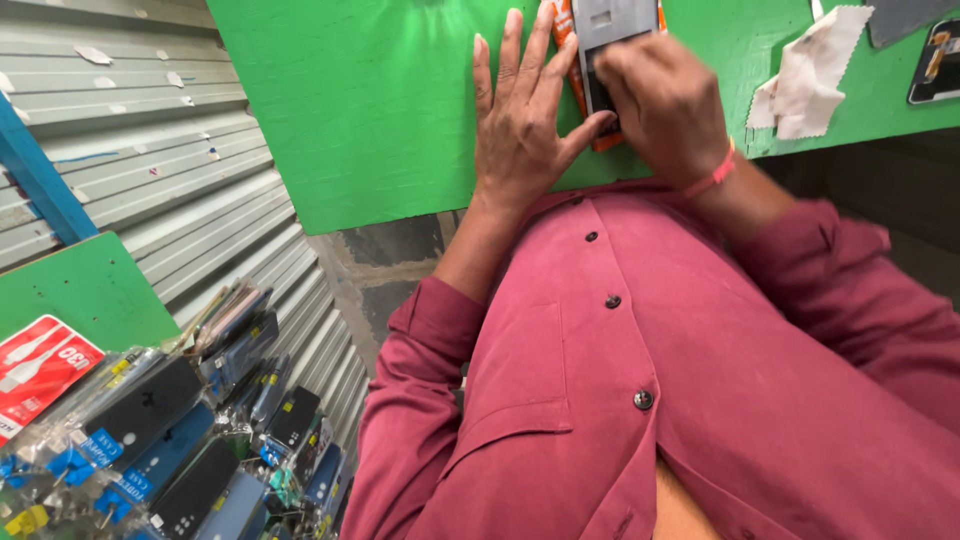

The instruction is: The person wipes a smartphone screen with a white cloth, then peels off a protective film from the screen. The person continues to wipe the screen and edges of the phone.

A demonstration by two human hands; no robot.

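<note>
The person sits at a green surface and works on a phone that lies near its far edge. The phone is grey on top with a dark part lower down, and it rests on something orange that peeks out beside and below it.

The left hand lies flat on the surface, just beside the phone. Its fingers are straight and spread a little, and the thumb reaches over to touch the phone's lower end. It holds nothing; it only steadies.

The right hand is curled over the lower part of the phone and presses on it. Its fingers are bent in tight, with a pink band at the wrist.

As a guess, the work is in the middle. The phone is already set down and held in place, and the pressing or fitting looks not finished, since both hands are on it.

Much is hard to see. The top of the phone is cut off by the picture's edge. The right hand hides what its fingertips do, and whether they pinch a small tool or part cannot be told. A white cloth lies to the right. Packs of phone cases hang at the lower left.
</note>
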